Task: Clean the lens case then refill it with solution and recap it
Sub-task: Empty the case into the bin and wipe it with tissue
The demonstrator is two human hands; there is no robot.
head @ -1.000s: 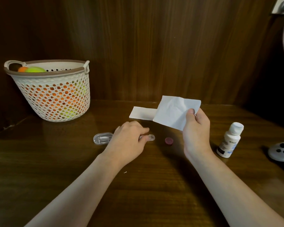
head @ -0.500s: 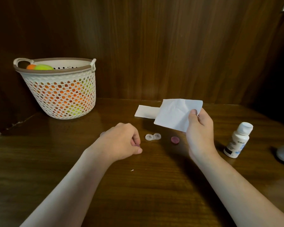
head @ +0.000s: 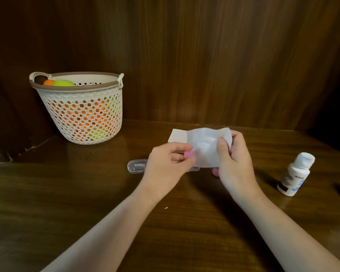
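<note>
From the head view: left hand (head: 166,165) pinches a pink cap (head: 189,154), right hand (head: 235,163) grips the white wipe (head: 206,148) against it. The lens case (head: 193,169) peeks out on the table (head: 86,193) beneath, uncapped; second cap (head: 215,172) lies beside. Cleaning underway; solution bottle (head: 294,176) capped, refill and recapping left.

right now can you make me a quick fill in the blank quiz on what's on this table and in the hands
1. The right hand holds a white ____.
2. The left hand pinches a small cap whose colour is ____.
3. The basket stands at the far ____ of the table.
4. The white bottle has its cap ____.

Missing words: tissue; pink; left; on
</note>
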